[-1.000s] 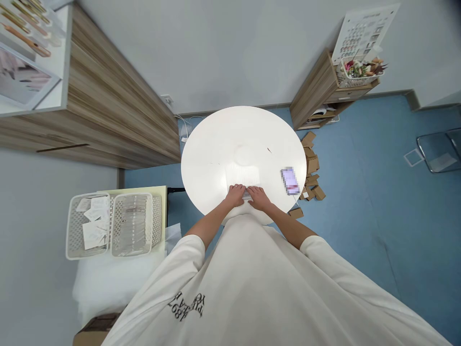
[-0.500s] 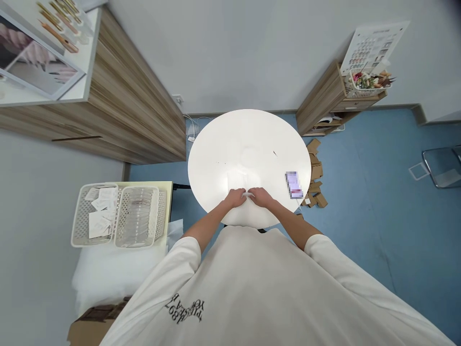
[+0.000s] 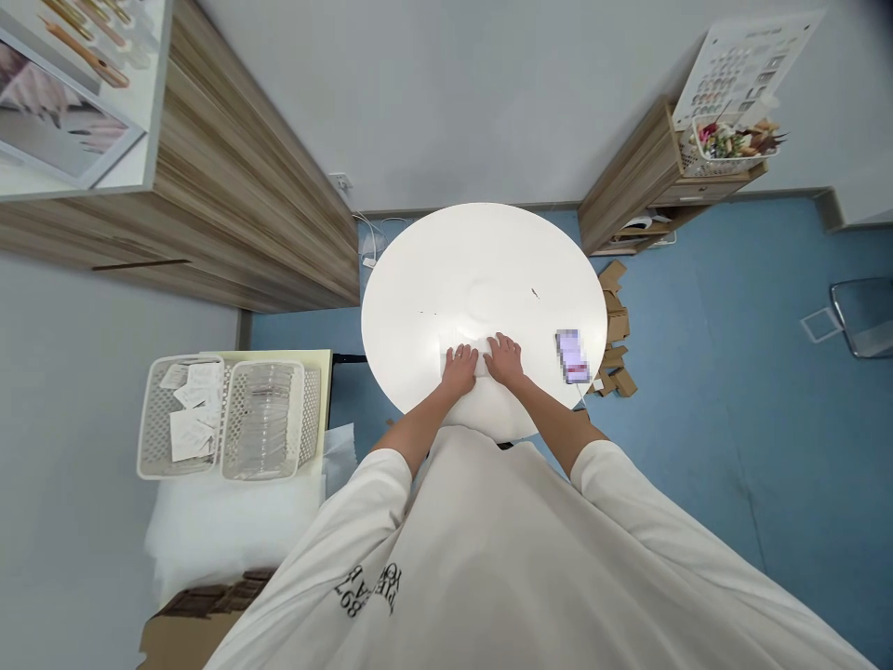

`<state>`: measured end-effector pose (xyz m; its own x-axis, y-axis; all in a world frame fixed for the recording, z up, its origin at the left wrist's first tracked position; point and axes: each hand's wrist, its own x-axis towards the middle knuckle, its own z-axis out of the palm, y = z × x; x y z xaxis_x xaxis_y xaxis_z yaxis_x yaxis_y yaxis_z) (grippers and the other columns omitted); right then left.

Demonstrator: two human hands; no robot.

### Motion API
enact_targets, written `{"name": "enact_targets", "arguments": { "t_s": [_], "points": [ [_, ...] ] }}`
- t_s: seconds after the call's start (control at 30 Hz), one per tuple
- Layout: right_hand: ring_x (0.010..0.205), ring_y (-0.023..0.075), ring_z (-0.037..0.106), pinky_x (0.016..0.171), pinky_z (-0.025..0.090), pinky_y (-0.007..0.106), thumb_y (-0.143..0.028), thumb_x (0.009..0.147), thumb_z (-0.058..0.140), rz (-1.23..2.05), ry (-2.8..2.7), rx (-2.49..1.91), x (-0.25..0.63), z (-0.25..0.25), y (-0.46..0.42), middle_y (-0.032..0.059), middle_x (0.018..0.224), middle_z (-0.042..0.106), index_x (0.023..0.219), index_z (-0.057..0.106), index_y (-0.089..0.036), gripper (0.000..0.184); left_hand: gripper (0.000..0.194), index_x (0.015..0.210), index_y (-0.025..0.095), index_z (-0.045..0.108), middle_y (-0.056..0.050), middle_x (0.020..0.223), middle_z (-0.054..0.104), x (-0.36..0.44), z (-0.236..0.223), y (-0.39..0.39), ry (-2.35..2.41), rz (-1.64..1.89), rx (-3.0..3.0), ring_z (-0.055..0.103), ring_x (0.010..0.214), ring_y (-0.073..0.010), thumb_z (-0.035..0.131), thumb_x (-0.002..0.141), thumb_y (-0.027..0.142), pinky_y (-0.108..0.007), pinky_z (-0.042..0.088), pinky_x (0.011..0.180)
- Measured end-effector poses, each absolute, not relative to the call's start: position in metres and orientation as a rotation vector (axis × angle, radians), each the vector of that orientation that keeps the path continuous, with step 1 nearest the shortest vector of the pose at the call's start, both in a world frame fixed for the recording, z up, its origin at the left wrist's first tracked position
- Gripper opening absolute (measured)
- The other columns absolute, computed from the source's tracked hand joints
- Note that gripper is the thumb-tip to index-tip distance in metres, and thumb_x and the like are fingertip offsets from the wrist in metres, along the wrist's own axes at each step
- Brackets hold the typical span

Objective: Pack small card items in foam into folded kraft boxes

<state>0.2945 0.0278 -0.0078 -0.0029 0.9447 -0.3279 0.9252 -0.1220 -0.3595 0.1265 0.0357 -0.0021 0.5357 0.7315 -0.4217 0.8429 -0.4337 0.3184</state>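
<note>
My left hand point(image 3: 460, 368) lies palm down near the front of the round white table point(image 3: 481, 251), its fingers stretched out. My right hand point(image 3: 505, 359) rests beside it to the right, also flat with fingers apart. Under and between them is a thin whitish sheet point(image 3: 450, 342), hard to tell from the tabletop; its full outline and material cannot be made out. Right of my right hand lies a phone point(image 3: 572, 357) with a lit, blurred screen and a cable at its lower end.
Two white baskets stand on a side table at left, one with paper cards point(image 3: 192, 433), the other with clear packs point(image 3: 261, 428). A tall wooden cabinet point(image 3: 258, 167) rises at back left. Cardboard pieces point(image 3: 617, 326) lie on the floor behind the phone, near a small cabinet point(image 3: 628, 186).
Both hands have gone from pinching a whitish strip near the table's front to lying flat, slightly farther forward, fingers spread over the sheet. The view has shifted a little.
</note>
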Motion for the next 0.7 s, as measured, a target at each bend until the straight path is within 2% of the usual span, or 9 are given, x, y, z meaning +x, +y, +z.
{"name": "enact_targets", "arguments": {
  "t_s": [0.1,0.2,0.33,0.43,0.53,0.7],
  "points": [
    [0.136,0.0369,0.039,0.109,0.033,0.053,-0.037,0.096,0.048,0.819,-1.629,-2.447,0.296,-0.009,0.015,0.0210,0.150,0.042,0.149,0.039,-0.018,0.057,0.082,0.159,0.019,0.024,-0.019,0.163,0.028,0.125,-0.009,0.035,1.275,-0.330,2.254,0.021,0.153,-0.0373,0.059,0.086,0.025,-0.059,0.010,0.123],
    [0.130,0.0391,0.045,0.104,0.038,0.055,-0.043,0.092,0.053,0.927,-1.357,-2.596,0.295,-0.010,0.002,0.0231,0.141,0.047,0.147,0.039,-0.017,0.062,0.086,0.161,0.019,0.020,-0.019,0.165,0.025,0.125,-0.010,0.034,1.271,-0.349,2.240,0.018,0.154,-0.0380,0.060,0.085,0.027,-0.059,0.010,0.124],
    [0.131,0.0400,0.045,0.101,0.041,0.056,-0.048,0.089,0.056,0.999,-1.185,-2.703,0.283,-0.012,-0.010,0.0249,0.138,0.046,0.142,0.040,-0.017,0.064,0.086,0.162,0.017,0.017,-0.019,0.165,0.025,0.125,-0.005,0.028,1.266,-0.325,2.276,0.016,0.155,-0.0369,0.057,0.087,0.027,-0.061,0.005,0.124],
    [0.130,0.0419,0.044,0.099,0.041,0.060,-0.049,0.087,0.058,0.948,-1.083,-2.708,0.270,-0.013,-0.013,0.0261,0.136,0.046,0.137,0.042,-0.018,0.061,0.077,0.159,0.019,0.024,-0.016,0.167,0.023,0.121,0.002,0.018,1.243,-0.259,2.338,0.014,0.156,-0.0332,0.052,0.088,0.022,-0.059,0.005,0.124],
    [0.129,0.0452,0.043,0.098,0.038,0.066,-0.049,0.086,0.057,0.886,-1.023,-2.651,0.261,-0.013,-0.013,0.0288,0.135,0.047,0.133,0.043,-0.017,0.058,0.068,0.152,0.020,0.037,-0.015,0.165,0.027,0.114,0.009,0.005,1.176,-0.256,2.369,0.017,0.155,-0.0307,0.050,0.086,0.014,-0.055,0.009,0.125],
    [0.129,0.0450,0.044,0.098,0.039,0.064,-0.049,0.086,0.056,0.900,-0.977,-2.640,0.261,-0.018,-0.011,0.0306,0.135,0.045,0.128,0.045,-0.016,0.055,0.064,0.146,0.019,0.043,-0.017,0.156,0.040,0.100,0.015,-0.005,1.107,-0.296,2.364,0.027,0.151,-0.0305,0.051,0.084,0.011,-0.054,0.013,0.124]
  ]
}}
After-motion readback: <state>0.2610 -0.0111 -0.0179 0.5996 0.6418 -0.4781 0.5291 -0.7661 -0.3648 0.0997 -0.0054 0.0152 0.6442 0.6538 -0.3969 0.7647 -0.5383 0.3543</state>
